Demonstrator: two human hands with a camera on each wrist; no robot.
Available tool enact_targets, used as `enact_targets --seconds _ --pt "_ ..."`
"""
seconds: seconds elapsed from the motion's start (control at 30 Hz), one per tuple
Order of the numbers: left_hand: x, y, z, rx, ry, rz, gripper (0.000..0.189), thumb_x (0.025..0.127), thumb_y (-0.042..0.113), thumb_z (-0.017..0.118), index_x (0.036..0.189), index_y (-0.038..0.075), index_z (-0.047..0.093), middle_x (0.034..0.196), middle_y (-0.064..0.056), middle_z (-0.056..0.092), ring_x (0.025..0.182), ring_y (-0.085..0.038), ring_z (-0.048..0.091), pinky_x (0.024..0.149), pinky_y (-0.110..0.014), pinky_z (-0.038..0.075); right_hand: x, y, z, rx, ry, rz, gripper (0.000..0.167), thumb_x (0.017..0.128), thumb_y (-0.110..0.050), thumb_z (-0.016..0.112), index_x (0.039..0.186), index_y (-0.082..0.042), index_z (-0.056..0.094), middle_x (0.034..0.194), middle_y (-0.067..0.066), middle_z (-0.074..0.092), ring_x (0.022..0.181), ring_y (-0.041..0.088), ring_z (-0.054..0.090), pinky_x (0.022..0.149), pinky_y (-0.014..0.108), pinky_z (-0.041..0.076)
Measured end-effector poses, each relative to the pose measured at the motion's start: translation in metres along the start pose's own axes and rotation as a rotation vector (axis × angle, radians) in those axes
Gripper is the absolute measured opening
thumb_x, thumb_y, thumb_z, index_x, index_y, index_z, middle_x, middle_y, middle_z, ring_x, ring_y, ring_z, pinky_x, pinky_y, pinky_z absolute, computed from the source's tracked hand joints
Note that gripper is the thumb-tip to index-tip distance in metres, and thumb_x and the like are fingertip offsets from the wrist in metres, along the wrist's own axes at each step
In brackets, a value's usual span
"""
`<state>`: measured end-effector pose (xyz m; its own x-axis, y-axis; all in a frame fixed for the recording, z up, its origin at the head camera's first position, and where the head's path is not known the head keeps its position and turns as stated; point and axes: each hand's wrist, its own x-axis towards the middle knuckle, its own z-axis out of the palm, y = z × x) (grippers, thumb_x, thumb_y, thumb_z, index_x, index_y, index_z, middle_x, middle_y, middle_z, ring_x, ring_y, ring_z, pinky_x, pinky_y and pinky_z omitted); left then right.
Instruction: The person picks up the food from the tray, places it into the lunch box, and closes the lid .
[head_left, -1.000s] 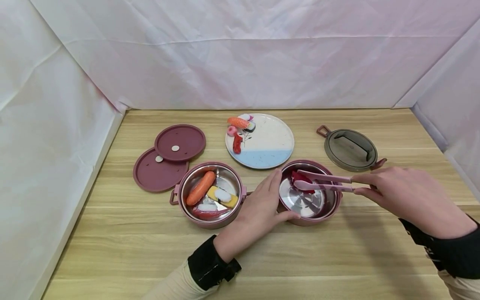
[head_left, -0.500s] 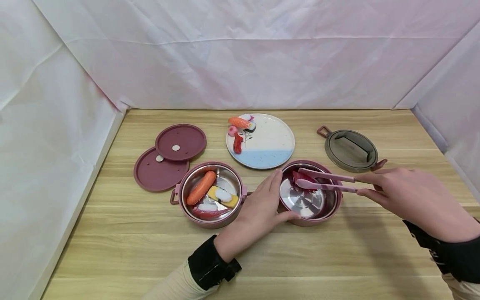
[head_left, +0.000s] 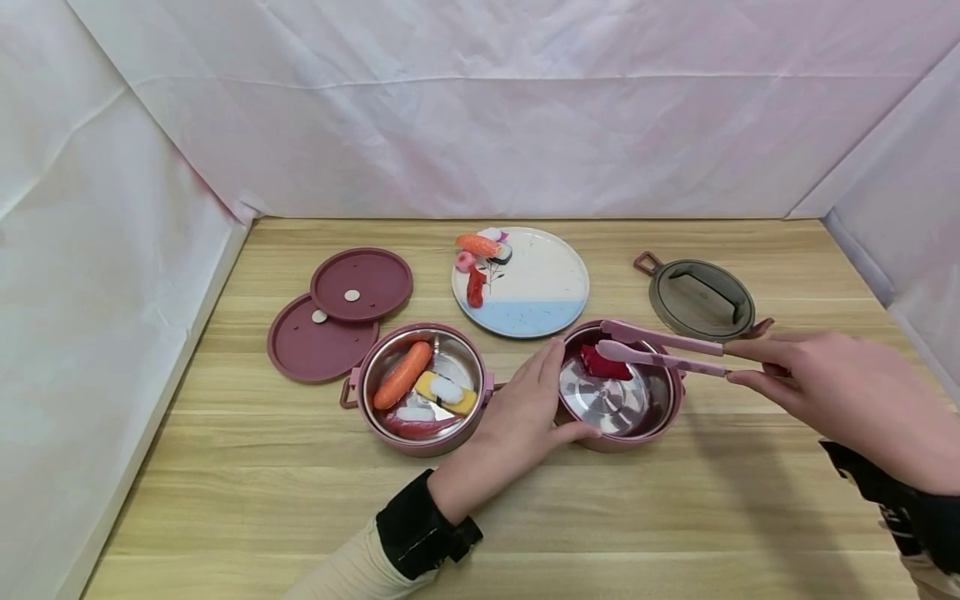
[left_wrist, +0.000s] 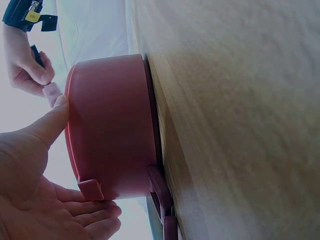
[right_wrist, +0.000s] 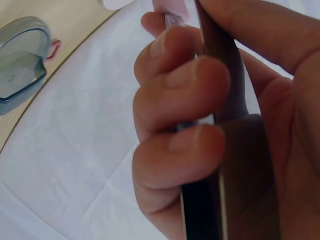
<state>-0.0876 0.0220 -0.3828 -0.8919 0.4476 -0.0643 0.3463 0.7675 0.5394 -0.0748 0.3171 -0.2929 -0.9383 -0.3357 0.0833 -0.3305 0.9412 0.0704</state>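
Note:
My right hand point(head_left: 847, 383) grips pink tongs point(head_left: 663, 360), its fingers curled round the dark handle point(right_wrist: 245, 170) in the right wrist view. The tong tips stand apart over the right pot point(head_left: 618, 443), just above a dark red food piece point(head_left: 606, 365) lying on its steel floor. My left hand point(head_left: 517, 417) rests against that pot's left side, thumb and fingers spread along it; in the left wrist view the thumb touches the rim of the pot point(left_wrist: 112, 125). The left pot point(head_left: 423, 450) contains a sausage point(head_left: 402, 377), yellow-and-white sushi point(head_left: 446, 392) and a red-and-white piece point(head_left: 420, 423).
Behind the pots, a round plate point(head_left: 536, 312) bears several toy food pieces point(head_left: 477, 245) along its left side. Two overlapping maroon lids point(head_left: 367, 275) lie at left. A grey-green lid point(head_left: 701, 304) with a handle sits at right. White cloth walls point(head_left: 517, 142) enclose the table.
The tongs have opened and let go of the dark red piece, which stays in the right pot. My right hand has drawn back slightly right; the left has not moved.

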Motion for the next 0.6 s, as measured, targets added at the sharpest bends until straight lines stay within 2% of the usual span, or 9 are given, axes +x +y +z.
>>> enact_targets --seconds 0.07,0.2,0.33,0.47,0.6 --pt "0.000 0.000 0.000 -0.003 0.000 0.001 0.108 0.081 0.057 0.074 0.160 0.010 0.017 0.165 -0.008 0.026 0.152 -0.019 0.029 0.119 -0.038 0.037 0.000 0.000 -0.003 0.003 0.040 -0.010 0.024 0.081 -0.029 0.081 0.102 -0.017 0.078 0.057 -0.013 0.038 0.051 0.001 0.027 0.047 0.021 0.022" --pt "-0.001 0.000 -0.001 -0.009 0.001 0.003 0.108 0.082 0.056 0.074 0.160 0.010 0.017 0.166 -0.008 0.025 0.152 -0.018 0.028 0.119 -0.038 0.037 0.003 -0.002 -0.012 0.007 0.089 -0.033 0.022 0.082 -0.028 0.080 0.101 -0.017 0.078 0.058 -0.013 0.036 0.052 -0.001 0.024 0.048 0.021 0.019" --pt "-0.001 0.000 -0.001 -0.013 0.003 0.006 0.107 0.082 0.056 0.074 0.160 0.010 0.017 0.165 -0.007 0.026 0.152 -0.018 0.028 0.118 -0.038 0.038 0.009 -0.005 -0.020 0.014 0.059 -0.017 0.020 0.087 -0.030 0.077 0.104 -0.019 0.077 0.059 -0.012 0.037 0.053 -0.001 0.026 0.048 0.021 0.020" --pt "-0.001 0.000 -0.001 -0.005 -0.001 0.008 0.107 0.082 0.057 0.074 0.159 0.009 0.018 0.165 -0.007 0.026 0.152 -0.018 0.028 0.118 -0.038 0.038 0.018 -0.008 -0.027 0.031 0.010 0.013 0.022 0.090 -0.031 0.073 0.109 -0.018 0.076 0.060 -0.012 0.047 0.053 0.002 0.032 0.047 0.022 0.024" --pt "-0.001 0.000 -0.001 -0.009 -0.005 0.005 0.107 0.082 0.056 0.074 0.160 0.009 0.018 0.166 -0.007 0.025 0.152 -0.018 0.027 0.118 -0.038 0.038 0.029 -0.010 -0.031 0.033 0.014 0.021 0.029 0.090 -0.032 0.074 0.114 -0.017 0.074 0.063 -0.010 0.051 0.054 0.005 0.035 0.047 0.023 0.025"
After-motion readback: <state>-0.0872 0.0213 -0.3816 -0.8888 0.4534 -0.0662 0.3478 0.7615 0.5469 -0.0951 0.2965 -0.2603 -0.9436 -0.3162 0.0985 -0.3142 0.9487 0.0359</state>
